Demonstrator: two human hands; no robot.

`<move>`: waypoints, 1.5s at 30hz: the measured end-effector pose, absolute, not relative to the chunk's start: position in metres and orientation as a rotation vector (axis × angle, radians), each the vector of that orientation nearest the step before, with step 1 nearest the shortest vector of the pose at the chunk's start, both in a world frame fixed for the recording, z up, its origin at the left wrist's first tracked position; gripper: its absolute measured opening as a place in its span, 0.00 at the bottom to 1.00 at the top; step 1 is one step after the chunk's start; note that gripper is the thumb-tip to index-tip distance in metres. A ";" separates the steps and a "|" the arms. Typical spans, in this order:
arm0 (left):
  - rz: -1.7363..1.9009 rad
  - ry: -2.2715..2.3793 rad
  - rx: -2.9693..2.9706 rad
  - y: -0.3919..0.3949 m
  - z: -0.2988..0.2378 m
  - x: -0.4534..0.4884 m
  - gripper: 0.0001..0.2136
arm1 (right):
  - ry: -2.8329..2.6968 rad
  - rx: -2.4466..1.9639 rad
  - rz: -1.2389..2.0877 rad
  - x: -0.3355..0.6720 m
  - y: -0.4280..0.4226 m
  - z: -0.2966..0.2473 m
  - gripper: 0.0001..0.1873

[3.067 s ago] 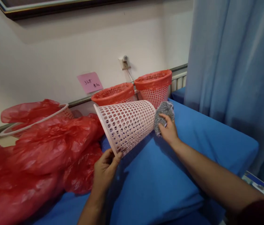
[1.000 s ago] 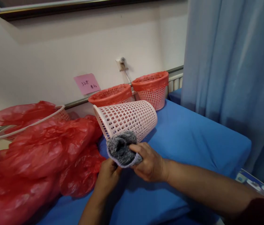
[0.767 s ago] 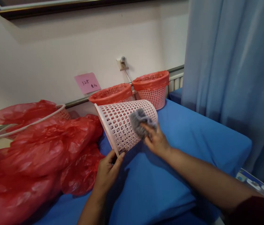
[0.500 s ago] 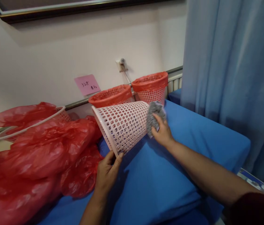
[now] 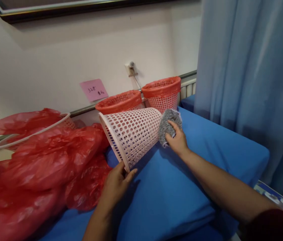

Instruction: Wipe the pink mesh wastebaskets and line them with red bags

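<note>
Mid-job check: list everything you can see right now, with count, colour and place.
mesh basket: one, pale pink, held on its side over the bed
cloth: one, grey, against the mesh basket's base end
lined baskets: two, pale with red liners, upright by the wall behind
plastic bags: a heap, red, at the left
white rim: one, poking out of the plastic bags
note: one, pink, on the wall
socket: one, white, on the wall
bed: one, blue cover, centre
curtain: one, blue, at the right
left hand: one, pinching the mesh basket's rim
right hand: one, holding the cloth
</note>
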State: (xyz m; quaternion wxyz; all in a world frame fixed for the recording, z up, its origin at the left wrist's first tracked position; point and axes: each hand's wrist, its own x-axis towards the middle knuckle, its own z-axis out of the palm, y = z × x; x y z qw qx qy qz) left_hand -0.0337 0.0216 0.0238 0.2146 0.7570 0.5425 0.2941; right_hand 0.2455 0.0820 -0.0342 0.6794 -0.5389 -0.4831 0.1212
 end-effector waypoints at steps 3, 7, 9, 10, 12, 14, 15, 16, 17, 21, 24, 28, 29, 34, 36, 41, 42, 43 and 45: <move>0.520 1.507 2.233 0.026 0.017 -0.040 0.13 | -0.880 -1.239 0.418 0.266 0.096 -0.033 0.31; 0.675 1.524 2.175 0.022 0.019 -0.037 0.17 | -0.984 -1.209 0.297 0.266 0.089 -0.027 0.30; 0.841 1.469 2.116 0.018 0.023 -0.032 0.18 | -1.215 -1.140 0.177 0.252 0.073 -0.022 0.30; 0.891 1.437 2.098 0.017 0.025 -0.030 0.18 | -1.357 -1.077 0.122 0.242 0.062 -0.019 0.30; 0.921 1.386 2.095 0.015 0.027 -0.028 0.17 | -1.653 -0.895 0.008 0.220 0.039 -0.015 0.29; 0.922 1.331 2.118 0.016 0.027 -0.028 0.16 | -1.874 -0.705 -0.111 0.197 0.019 -0.013 0.23; 0.933 1.308 2.127 0.016 0.027 -0.028 0.16 | -1.924 -0.653 -0.156 0.188 0.012 -0.014 0.19; 0.950 1.297 2.126 0.016 0.027 -0.028 0.16 | -1.940 -0.638 -0.181 0.181 0.008 -0.014 0.16; 0.969 1.297 2.112 0.017 0.026 -0.029 0.16 | -1.929 -0.650 -0.187 0.176 0.006 -0.016 0.15; 1.035 1.388 1.973 0.016 0.028 -0.026 0.17 | -1.781 -0.814 -0.102 0.186 0.030 -0.025 0.24; 1.104 1.418 1.872 0.014 0.032 -0.022 0.18 | -1.494 -1.074 0.035 0.216 0.062 -0.030 0.34; 1.126 1.425 1.829 0.014 0.036 -0.016 0.16 | -1.162 -1.292 0.170 0.247 0.086 -0.030 0.35; 1.129 1.420 1.826 0.014 0.036 -0.015 0.16 | -1.182 -1.282 0.172 0.246 0.084 -0.029 0.34; 1.208 1.457 1.818 0.014 0.032 -0.020 0.16 | -1.789 -0.780 0.031 0.196 0.040 -0.030 0.34; 1.274 1.459 1.814 0.013 0.031 -0.025 0.16 | -1.964 -0.560 -0.024 0.178 0.026 -0.032 0.28; 1.356 1.511 1.720 0.011 0.031 -0.032 0.18 | -1.864 -0.654 -0.002 0.187 0.035 -0.034 0.24; 1.368 1.521 1.702 0.011 0.031 -0.032 0.19 | -1.777 -0.736 0.011 0.195 0.041 -0.034 0.24; 1.390 1.530 1.686 0.011 0.032 -0.032 0.19 | -1.672 -0.831 0.035 0.205 0.049 -0.033 0.25; 1.431 1.542 1.664 0.010 0.034 -0.032 0.20 | -1.415 -1.034 0.124 0.224 0.065 -0.032 0.27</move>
